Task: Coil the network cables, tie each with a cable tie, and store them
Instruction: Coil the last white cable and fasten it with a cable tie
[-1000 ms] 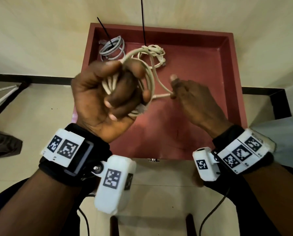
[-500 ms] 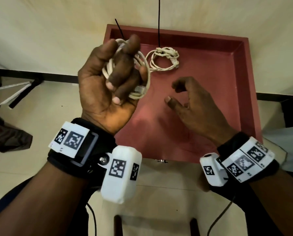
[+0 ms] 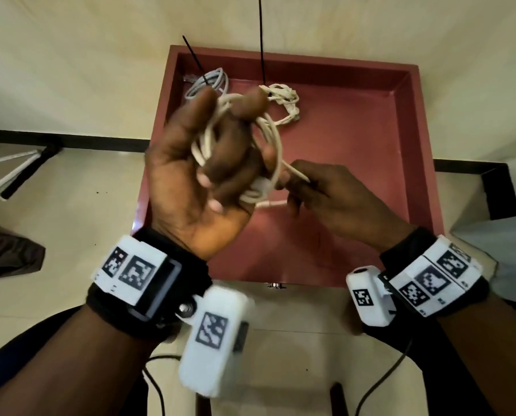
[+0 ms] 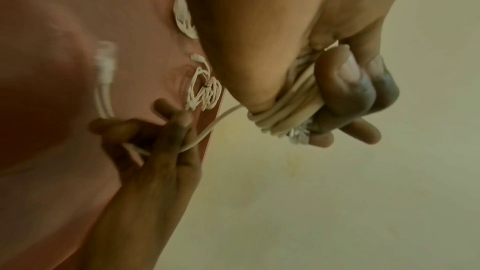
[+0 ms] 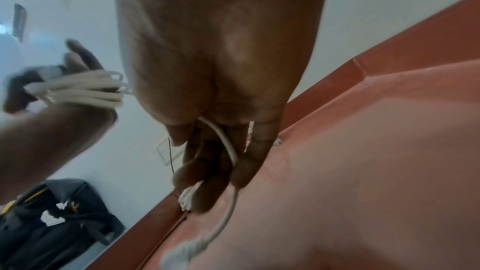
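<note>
My left hand [image 3: 217, 163] is raised palm-up over the red tray [image 3: 370, 151], its fingers curled round a coil of cream network cable [image 3: 273, 151]. The same coil [image 4: 280, 114] wraps the left fingers in the left wrist view. My right hand [image 3: 313, 187] pinches the cable's loose end [image 3: 295, 174] just right of the coil; that loose end [image 5: 226, 143] runs between the right fingers, its plug [image 5: 182, 254] dangling below. Two tied coils lie at the tray's far side: a grey coil [image 3: 208, 84] and a cream coil [image 3: 283, 99], each with a black cable tie [image 3: 261, 40] sticking up.
The tray sits against a pale wall [image 3: 100, 55]. A dark bag [image 5: 57, 217] lies on the floor to the left. Black wires [image 3: 379, 382] hang from the wrist cameras near my body. A pale floor [image 3: 55, 205] surrounds the tray.
My right hand let go of the cable, hovered open, and now pinches the loose end again beside the coil. My left hand kept holding the coil and turned slightly.
</note>
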